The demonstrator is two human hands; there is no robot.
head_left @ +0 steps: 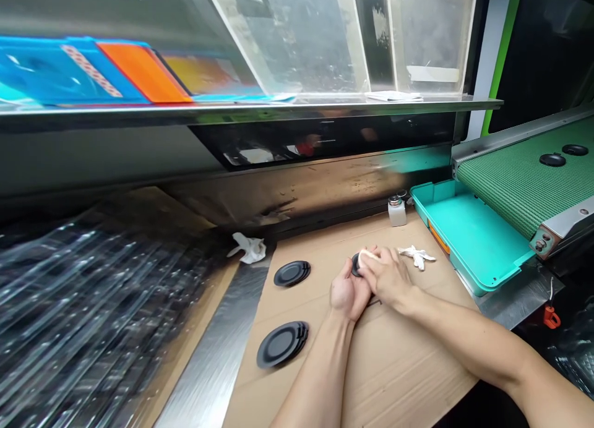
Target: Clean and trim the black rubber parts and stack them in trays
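Observation:
My left hand [346, 290] is turned palm up and holds a black round disc [356, 265], most of which is hidden by my fingers. My right hand [387, 276] sits on top of it, pressing a white cloth pad [368, 258] against the disc. Both hands rest over a cardboard sheet [371, 354]. Two stacks of similar black discs lie on the cardboard to the left of my hands, one farther [292, 273] and one nearer [282, 344]. A crumpled white cloth [417, 256] lies just beyond my right hand.
A small bottle with a metal cap [397, 211] stands behind the cardboard. A teal tray [471, 236] sits to the right, below a green conveyor belt [520, 180] carrying black discs. Stacked clear plastic trays [93, 310] fill the left. A steel shelf [232, 111] runs overhead.

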